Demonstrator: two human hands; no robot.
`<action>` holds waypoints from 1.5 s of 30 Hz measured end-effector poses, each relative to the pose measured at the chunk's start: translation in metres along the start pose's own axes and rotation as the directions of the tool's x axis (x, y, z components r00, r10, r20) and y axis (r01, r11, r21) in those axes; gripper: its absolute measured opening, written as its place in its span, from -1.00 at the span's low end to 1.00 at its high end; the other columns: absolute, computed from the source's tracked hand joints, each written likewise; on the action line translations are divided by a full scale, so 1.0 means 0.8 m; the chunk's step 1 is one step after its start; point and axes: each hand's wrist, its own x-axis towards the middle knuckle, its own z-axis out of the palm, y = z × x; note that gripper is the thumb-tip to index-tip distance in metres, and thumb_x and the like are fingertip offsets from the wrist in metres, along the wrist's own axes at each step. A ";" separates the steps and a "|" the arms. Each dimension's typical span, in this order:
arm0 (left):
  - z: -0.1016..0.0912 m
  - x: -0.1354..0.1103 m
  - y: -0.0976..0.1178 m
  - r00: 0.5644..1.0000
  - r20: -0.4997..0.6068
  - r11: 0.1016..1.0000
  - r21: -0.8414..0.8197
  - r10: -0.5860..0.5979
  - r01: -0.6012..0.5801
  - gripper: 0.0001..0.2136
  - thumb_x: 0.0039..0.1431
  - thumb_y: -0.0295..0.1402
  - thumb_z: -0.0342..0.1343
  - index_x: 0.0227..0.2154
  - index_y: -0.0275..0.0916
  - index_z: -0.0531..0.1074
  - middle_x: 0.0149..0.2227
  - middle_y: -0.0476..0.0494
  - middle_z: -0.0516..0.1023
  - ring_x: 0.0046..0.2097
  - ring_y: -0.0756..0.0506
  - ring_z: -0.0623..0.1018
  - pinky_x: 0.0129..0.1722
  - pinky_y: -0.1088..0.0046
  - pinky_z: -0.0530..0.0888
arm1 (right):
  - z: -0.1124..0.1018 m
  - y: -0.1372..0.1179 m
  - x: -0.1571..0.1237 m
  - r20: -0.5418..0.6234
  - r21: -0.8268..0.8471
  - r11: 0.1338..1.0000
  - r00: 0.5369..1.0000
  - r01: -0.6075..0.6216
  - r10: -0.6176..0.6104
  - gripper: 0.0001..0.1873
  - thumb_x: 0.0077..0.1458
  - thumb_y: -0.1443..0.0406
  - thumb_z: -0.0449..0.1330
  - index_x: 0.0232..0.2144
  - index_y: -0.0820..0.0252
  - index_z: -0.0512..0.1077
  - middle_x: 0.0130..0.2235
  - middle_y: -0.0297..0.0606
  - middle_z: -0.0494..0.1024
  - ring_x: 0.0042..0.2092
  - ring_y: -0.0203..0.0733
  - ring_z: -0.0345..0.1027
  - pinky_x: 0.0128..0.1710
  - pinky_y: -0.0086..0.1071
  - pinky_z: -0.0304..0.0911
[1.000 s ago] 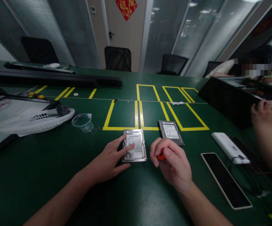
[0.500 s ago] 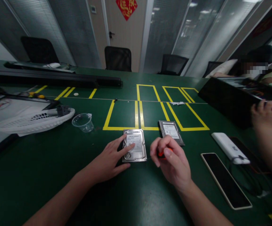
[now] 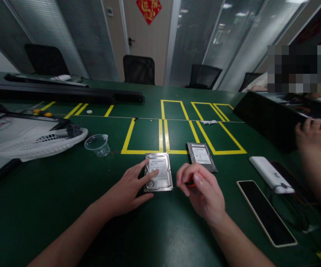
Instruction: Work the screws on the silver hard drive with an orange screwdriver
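A silver hard drive (image 3: 160,171) lies flat on the green table (image 3: 51,200) just below the yellow tape boxes. My left hand (image 3: 128,189) rests on its left side, fingers spread and flat on the cover. To the drive's right, my right hand (image 3: 202,189) is closed around a small orange-handled tool (image 3: 191,182), mostly hidden by the fingers. A second, darker hard drive (image 3: 201,155) lies just beyond my right hand.
A clear plastic cup (image 3: 97,144) and a white mesh basket (image 3: 38,144) stand at the left. A white power bank (image 3: 271,174) and a dark phone (image 3: 266,211) lie at the right. Another person's hand (image 3: 314,133) rests by a black box (image 3: 271,116).
My right hand has turned the orange tool slightly in its fingers. The left hand and both drives have stayed put.
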 end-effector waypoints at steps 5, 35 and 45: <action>-0.001 0.001 0.000 1.000 0.007 1.000 0.003 -0.005 0.005 -0.16 0.46 -0.16 0.36 0.63 0.26 0.04 0.71 -0.15 -0.25 0.62 -0.56 0.08 0.49 -0.33 0.26 | 0.000 -0.001 0.000 0.015 0.055 0.998 1.000 0.002 -0.002 -0.59 0.52 0.06 0.15 -0.28 0.16 0.61 -0.30 -0.21 0.55 -0.44 -0.20 0.15 -0.37 -0.24 0.05; -0.001 0.000 0.000 1.000 -0.009 1.000 -0.004 0.009 -0.009 -0.16 0.47 -0.16 0.35 0.63 0.28 0.03 0.71 -0.12 -0.28 0.62 -0.55 0.07 0.50 -0.32 0.24 | -0.002 -0.001 -0.001 0.045 -0.029 0.998 0.997 -0.058 0.060 -0.62 0.49 0.04 0.23 -0.29 0.15 0.59 -0.32 -0.22 0.52 -0.42 -0.18 0.24 -0.41 -0.27 0.10; -0.001 0.000 0.000 1.000 0.003 1.000 0.000 -0.003 0.003 -0.16 0.48 -0.15 0.35 0.64 0.29 0.01 0.71 -0.12 -0.27 0.62 -0.54 0.07 0.49 -0.32 0.26 | -0.005 0.002 -0.001 0.063 -0.029 0.998 0.997 -0.053 0.054 -0.63 0.52 0.07 0.20 -0.28 0.14 0.59 -0.36 -0.25 0.49 -0.41 -0.16 0.24 -0.41 -0.27 0.10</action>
